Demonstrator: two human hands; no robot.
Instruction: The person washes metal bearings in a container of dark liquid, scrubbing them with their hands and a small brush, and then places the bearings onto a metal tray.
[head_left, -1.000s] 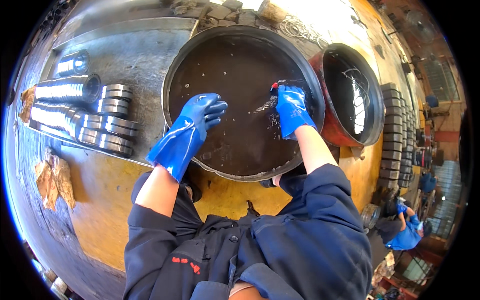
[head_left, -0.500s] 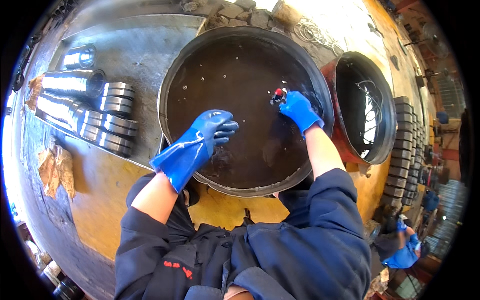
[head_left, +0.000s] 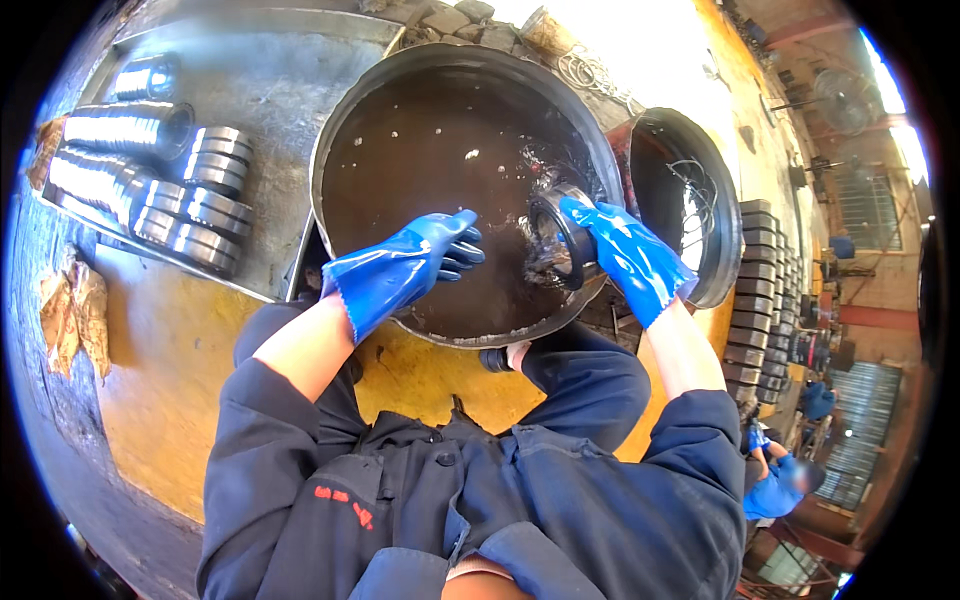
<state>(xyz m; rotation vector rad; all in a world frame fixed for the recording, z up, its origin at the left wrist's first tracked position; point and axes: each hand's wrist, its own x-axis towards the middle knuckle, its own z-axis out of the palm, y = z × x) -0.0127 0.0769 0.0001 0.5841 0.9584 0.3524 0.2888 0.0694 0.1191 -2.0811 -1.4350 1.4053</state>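
Note:
My right hand (head_left: 598, 232), in a long blue rubber glove, grips the rim of a dark metal ring (head_left: 553, 238). The ring stands on edge at the right side of a large round tub (head_left: 330, 110) of brown liquid, and the liquid around it is stirred up. Over the left half of the same tub hovers my left hand (head_left: 443, 247), gloved alike. Its fingers are stretched out, with the thumb apart, and nothing is in them.
Shiny metal rings (head_left: 218, 160) lie in rows in a grey metal tray (head_left: 290, 60) on the left. A red drum (head_left: 690, 190) with wire stands right of the tub. Further right are stacked dark blocks (head_left: 755, 290) and another person (head_left: 778, 485) in blue. Crumpled brown paper (head_left: 75, 315) lies at left.
The metal ring has come up out of the liquid in my right hand, which moved nearer to me. A red-tipped thing by that hand no longer shows. My left hand stays open over the tub.

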